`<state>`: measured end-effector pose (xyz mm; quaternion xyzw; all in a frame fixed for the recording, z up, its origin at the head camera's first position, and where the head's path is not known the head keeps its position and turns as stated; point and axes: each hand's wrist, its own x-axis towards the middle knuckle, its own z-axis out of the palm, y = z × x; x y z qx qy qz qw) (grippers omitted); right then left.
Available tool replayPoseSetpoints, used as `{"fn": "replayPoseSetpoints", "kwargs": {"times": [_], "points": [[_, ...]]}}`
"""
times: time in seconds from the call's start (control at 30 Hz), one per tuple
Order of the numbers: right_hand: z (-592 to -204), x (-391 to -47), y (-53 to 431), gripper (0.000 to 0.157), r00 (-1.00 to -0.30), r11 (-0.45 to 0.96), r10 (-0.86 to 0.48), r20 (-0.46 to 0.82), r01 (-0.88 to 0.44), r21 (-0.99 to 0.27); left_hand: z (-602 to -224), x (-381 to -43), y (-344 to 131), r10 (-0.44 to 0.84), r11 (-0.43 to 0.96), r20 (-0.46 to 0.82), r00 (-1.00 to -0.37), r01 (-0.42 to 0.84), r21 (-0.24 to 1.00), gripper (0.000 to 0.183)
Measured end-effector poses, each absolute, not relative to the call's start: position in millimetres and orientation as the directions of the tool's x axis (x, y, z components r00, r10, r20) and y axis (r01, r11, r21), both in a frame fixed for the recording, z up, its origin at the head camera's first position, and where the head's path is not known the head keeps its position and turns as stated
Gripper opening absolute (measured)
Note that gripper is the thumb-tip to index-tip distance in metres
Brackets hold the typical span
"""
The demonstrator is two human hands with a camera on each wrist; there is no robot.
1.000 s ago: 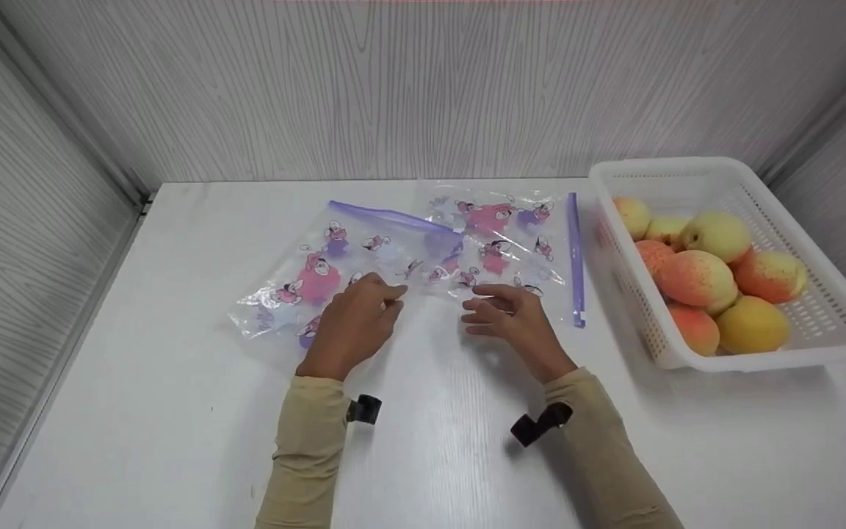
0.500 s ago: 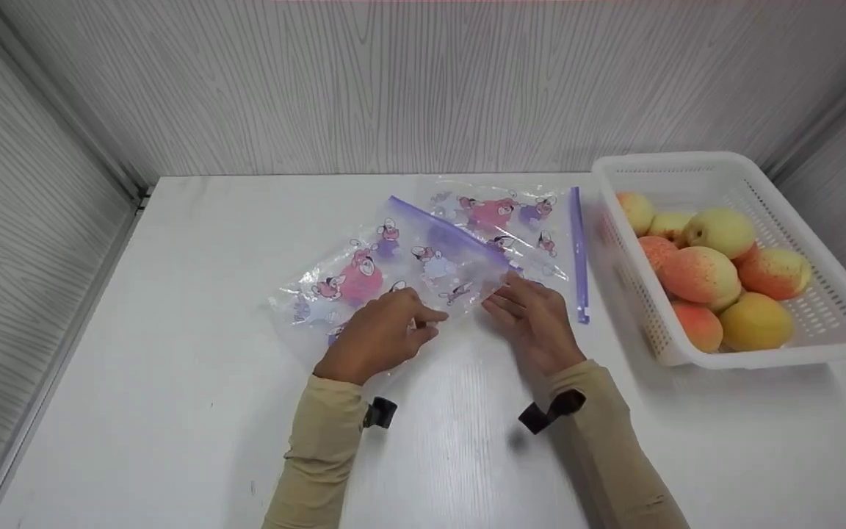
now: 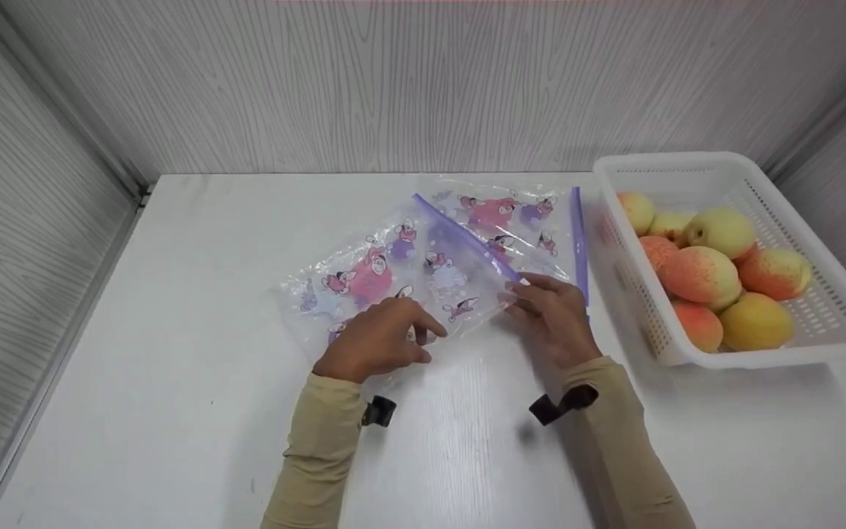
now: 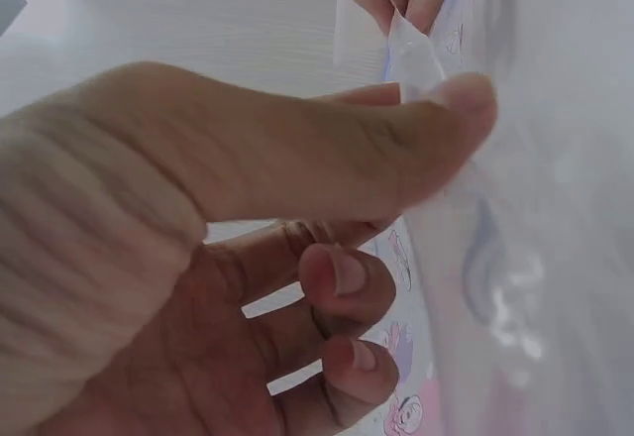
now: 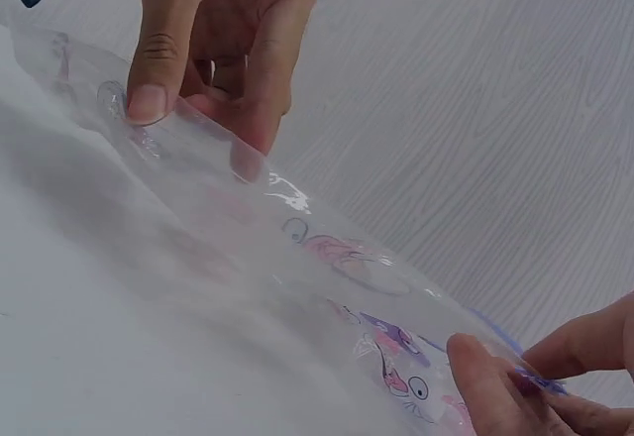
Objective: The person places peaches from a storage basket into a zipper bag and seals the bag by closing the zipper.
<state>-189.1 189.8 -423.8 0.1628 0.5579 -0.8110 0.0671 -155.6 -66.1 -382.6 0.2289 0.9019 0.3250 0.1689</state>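
Note:
A clear zip bag (image 3: 371, 279) with pink and purple cartoon prints lies tilted in front of me, its purple zip strip (image 3: 463, 235) toward the right. My right hand (image 3: 551, 316) pinches the bag's near corner at the zip end. Farther left, my left hand (image 3: 386, 338) holds the near edge; in the right wrist view its thumb (image 5: 154, 79) is on one side of the plastic and its index finger behind. The left wrist view shows the other fingers (image 4: 347, 287) loosely curled. A second printed zip bag (image 3: 493, 213) lies partly underneath, its right end by the basket.
A white plastic basket (image 3: 827, 360) stands on the right of the white table (image 3: 173, 308), holding several peaches (image 3: 698, 273) and a yellow fruit (image 3: 757, 321). Pale wood-grain panels (image 3: 364, 88) rise at the back and sides.
The upper bag has shifted right and turned so its zip slopes more steeply. The right hand has come to its zip corner and taken hold. The left hand has moved right along with the bag.

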Motion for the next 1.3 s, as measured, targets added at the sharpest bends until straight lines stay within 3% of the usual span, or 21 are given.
{"fn": "replayPoseSetpoints", "kwargs": {"times": [0.23, 0.5, 0.57, 0.7, 0.8, 0.97, 1.17, 1.3], "points": [[-418, -185, 195, 0.040, -0.950, -0.227, -0.076, -0.303, 0.312, -0.922, -380, -155, -77, 0.475, 0.731, -0.173, -0.863, 0.278, 0.623, 0.027], [-418, -183, 190, 0.043, -0.918, -0.197, -0.212, -0.335, 0.376, -0.905, -374, -149, -90, 0.477, 0.742, -0.213, -0.853, 0.260, 0.618, 0.027], [-418, -182, 189, 0.045, -0.913, -0.189, -0.252, -0.322, 0.372, -0.909, -372, -148, -88, 0.471, 0.721, -0.176, -0.864, 0.262, 0.642, 0.032], [-418, -179, 188, 0.053, -0.889, -0.144, -0.349, -0.296, 0.363, -0.921, -376, -151, -68, 0.417, 0.668, 0.023, -0.909, 0.323, 0.671, 0.028], [-419, -177, 185, 0.061, -0.869, -0.092, -0.396, -0.297, 0.360, -0.929, -383, -154, -44, 0.398, 0.660, 0.138, -0.907, 0.388, 0.644, 0.030], [-421, -175, 182, 0.069, -0.837, -0.007, -0.465, -0.289, 0.330, -0.944, -391, -152, -20, 0.432, 0.679, 0.077, -0.898, 0.381, 0.628, 0.041], [-423, -175, 178, 0.063, -0.805, -0.016, -0.555, -0.210, 0.263, -0.965, -395, -151, -18, 0.413, 0.686, 0.015, -0.911, 0.322, 0.653, 0.043], [-421, -177, 175, 0.048, -0.827, -0.164, -0.537, -0.167, 0.296, -0.941, -394, -153, -19, 0.394, 0.640, 0.023, -0.919, 0.292, 0.711, 0.043]]}}
